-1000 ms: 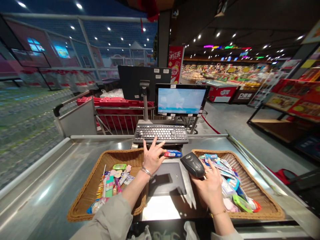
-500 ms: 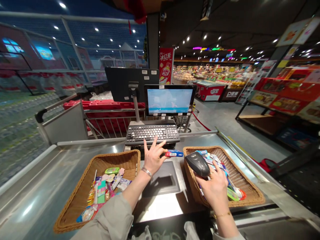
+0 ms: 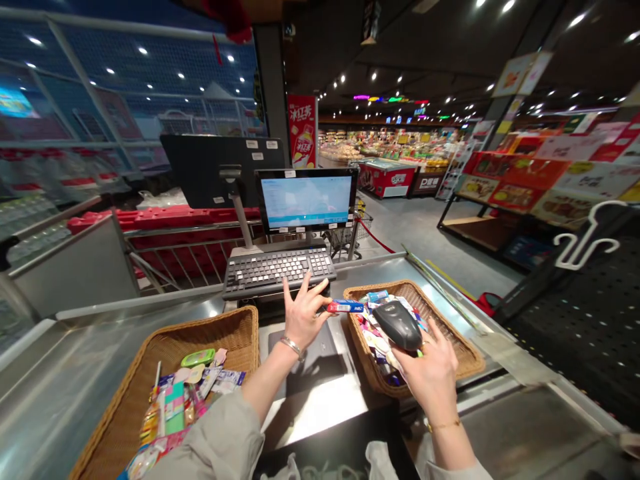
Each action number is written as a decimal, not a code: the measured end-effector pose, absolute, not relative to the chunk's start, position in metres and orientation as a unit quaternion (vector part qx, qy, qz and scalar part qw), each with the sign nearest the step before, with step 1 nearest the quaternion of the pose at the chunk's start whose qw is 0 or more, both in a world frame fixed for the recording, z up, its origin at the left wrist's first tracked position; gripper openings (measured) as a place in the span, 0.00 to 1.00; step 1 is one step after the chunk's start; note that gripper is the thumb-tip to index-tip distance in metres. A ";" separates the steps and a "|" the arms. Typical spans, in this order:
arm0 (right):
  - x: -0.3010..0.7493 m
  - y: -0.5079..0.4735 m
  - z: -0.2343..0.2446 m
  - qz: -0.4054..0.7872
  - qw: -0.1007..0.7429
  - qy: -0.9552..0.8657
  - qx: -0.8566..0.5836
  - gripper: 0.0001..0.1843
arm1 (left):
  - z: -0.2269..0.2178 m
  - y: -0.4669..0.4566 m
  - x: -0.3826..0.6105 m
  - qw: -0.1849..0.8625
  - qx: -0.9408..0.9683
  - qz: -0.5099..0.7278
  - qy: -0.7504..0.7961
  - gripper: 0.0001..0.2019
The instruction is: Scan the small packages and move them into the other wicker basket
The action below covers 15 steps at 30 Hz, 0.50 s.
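Observation:
My left hand (image 3: 306,317) pinches one end of a small red-and-blue box (image 3: 346,306) between thumb and finger, its other fingers spread just in front of the keyboard (image 3: 280,270). A barcode shows on the box's side. In my right hand (image 3: 431,363) is a black barcode scanner (image 3: 399,325), its head directed toward the box. Below the scanner stands the right wicker basket (image 3: 463,353), holding small packaged goods. At the left is another wicker basket (image 3: 125,363), with a green packet (image 3: 198,358) and several colourful items. My left forearm partly covers that basket's near side.
Behind the keyboard stands a lit monitor (image 3: 307,202), with a second black screen (image 3: 200,170) turned away beside it. A dark flat plate (image 3: 320,360) is set in the metal counter (image 3: 55,380) between the baskets. White hangers (image 3: 585,243) hang at the right.
The view has turned right, so most things sit further left. The scanner, in my right hand, is now over the right basket's middle, further from its left rim. Both hands keep their holds.

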State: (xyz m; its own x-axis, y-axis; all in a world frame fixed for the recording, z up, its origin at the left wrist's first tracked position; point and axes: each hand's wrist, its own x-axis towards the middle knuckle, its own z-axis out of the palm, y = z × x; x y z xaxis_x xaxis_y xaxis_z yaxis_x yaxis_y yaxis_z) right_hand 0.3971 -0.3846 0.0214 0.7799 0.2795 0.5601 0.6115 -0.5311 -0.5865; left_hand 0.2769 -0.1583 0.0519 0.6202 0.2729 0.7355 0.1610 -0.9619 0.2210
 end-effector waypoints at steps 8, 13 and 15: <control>0.406 -0.402 0.017 -0.220 0.386 -0.235 -0.865 0.21 | 0.051 -0.169 0.295 0.074 0.902 0.414 0.101 0.05; 0.416 -0.414 0.014 -0.256 0.378 -0.212 -0.864 0.21 | 0.052 -0.175 0.306 0.074 0.905 0.409 0.084 0.05; 0.420 -0.418 0.012 -0.264 0.371 -0.204 -0.866 0.20 | 0.052 -0.178 0.311 0.078 0.906 0.409 0.077 0.05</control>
